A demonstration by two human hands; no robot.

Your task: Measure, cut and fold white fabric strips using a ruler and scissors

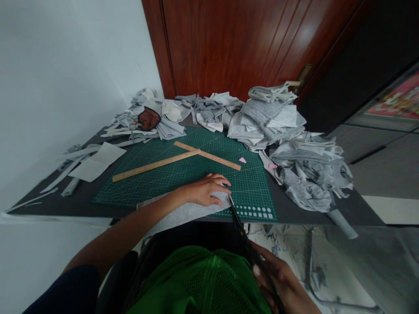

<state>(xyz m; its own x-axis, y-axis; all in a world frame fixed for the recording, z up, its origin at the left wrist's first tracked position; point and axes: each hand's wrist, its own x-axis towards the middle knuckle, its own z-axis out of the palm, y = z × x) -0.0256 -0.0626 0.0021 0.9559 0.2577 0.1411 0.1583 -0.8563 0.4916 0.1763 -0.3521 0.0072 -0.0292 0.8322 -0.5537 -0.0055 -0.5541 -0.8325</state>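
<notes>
My left hand [207, 190] lies on a piece of light grey cloth [178, 214], fingers stretched out and pressing it against the green cutting mat [248, 187]. Part of the cloth hangs over the table's front edge. In my right hand [281, 274] is a long pair of black scissors [241, 231], pointing away from me. The blade tips reach the cloth's right end, close to my left fingertips. How far the blades are apart cannot be made out. Beyond my left hand, a wooden ruler [153, 166] meets a second ruler [218, 160] on the mat.
Heaps of grey cloth pieces [268, 120] line the back and right of the table, with strips and a pale sheet [98, 161] at left. A brown cloth item [149, 118] tops the left heap. Two pink chalk-like pieces [242, 160] lie right. Behind is a wooden door [222, 48].
</notes>
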